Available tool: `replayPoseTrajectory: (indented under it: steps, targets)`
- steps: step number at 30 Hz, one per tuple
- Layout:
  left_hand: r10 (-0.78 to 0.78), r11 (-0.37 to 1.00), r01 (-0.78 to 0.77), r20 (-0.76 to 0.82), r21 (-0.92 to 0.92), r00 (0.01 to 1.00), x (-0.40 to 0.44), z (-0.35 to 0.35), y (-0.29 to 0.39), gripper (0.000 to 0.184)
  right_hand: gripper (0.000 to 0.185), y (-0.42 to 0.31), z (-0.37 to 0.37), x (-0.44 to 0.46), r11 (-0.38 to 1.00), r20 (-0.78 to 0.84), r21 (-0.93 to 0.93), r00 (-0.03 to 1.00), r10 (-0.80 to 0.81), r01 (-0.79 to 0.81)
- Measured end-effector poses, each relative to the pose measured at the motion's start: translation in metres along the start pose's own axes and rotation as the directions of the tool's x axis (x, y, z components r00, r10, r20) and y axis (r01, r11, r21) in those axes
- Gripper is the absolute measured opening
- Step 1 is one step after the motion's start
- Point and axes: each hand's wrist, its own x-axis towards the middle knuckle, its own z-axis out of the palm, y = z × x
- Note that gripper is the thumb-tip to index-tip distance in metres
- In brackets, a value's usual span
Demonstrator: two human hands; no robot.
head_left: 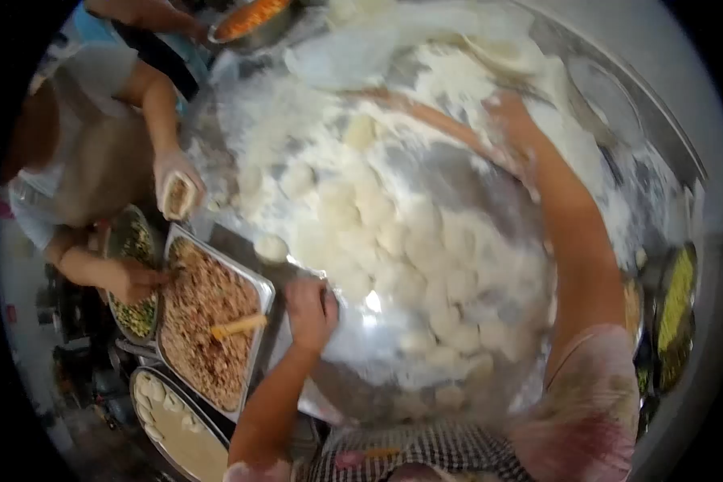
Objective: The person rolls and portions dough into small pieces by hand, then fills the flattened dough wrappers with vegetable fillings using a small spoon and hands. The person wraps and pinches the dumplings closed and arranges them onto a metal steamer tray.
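My left hand (309,312) rests at the near left edge of the floured metal table, beside the filling tray, its thumb apart from the fingers and nothing visible in it. A pale round dough piece (271,249) lies just beyond it. Stretched far across the table, my right hand (512,124) is in the flour, blurred. A long wooden rolling pin (434,119) runs toward that hand and wrist; whether the fingers grip it is unclear. Several flat, floured dough rounds (410,241) overlap between my arms. A large pale dough mass (377,52) lies at the back.
At the left, another person holds a filled wrapper (178,197) and reaches over the metal tray (263,293) of minced filling. A yellow-handled utensil (239,325) lies in it. Below stands a pan (193,446) of dumplings. A carrot bowl (253,24) sits at the back.
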Motion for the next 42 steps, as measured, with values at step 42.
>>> replayPoseTrajectory:
  steps: [42]
  targets:
    - [0.183, 0.983, -0.183, -0.045, 0.005, 0.982, -0.064, -0.025, 0.044, 0.052, 0.064, -0.191, 0.058, -0.452, 0.887, 0.467, -0.295, 0.863, -0.190, 0.355]
